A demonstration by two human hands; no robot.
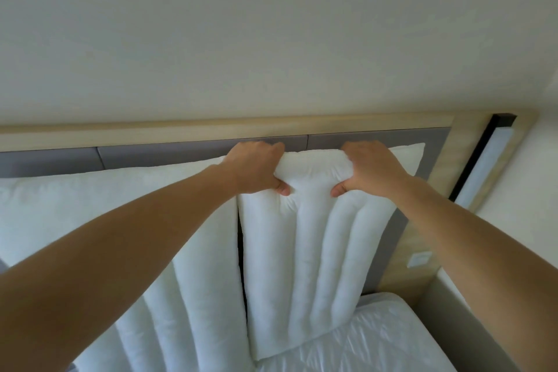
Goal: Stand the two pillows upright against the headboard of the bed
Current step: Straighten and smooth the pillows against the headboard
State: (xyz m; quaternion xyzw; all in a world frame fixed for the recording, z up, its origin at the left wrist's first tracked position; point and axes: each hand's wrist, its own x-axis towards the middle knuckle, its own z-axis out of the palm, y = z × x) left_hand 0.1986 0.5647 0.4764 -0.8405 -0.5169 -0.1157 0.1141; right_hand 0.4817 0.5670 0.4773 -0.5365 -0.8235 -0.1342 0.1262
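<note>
Both hands, left (256,167) and right (373,169), pinch the right pillow's (317,251) top edge, upright against the headboard (193,149) beside the left pillow (120,205). Best to press it back evenly, then let go gently.

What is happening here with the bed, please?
A person is setting white pillows upright against the headboard. Both hands grip the top edge of the right pillow: the left hand and the right hand pinch it, thumbs in front. It stands on the mattress, leaning on the headboard. The left pillow already stands upright beside it, with a narrow gap between them.
</note>
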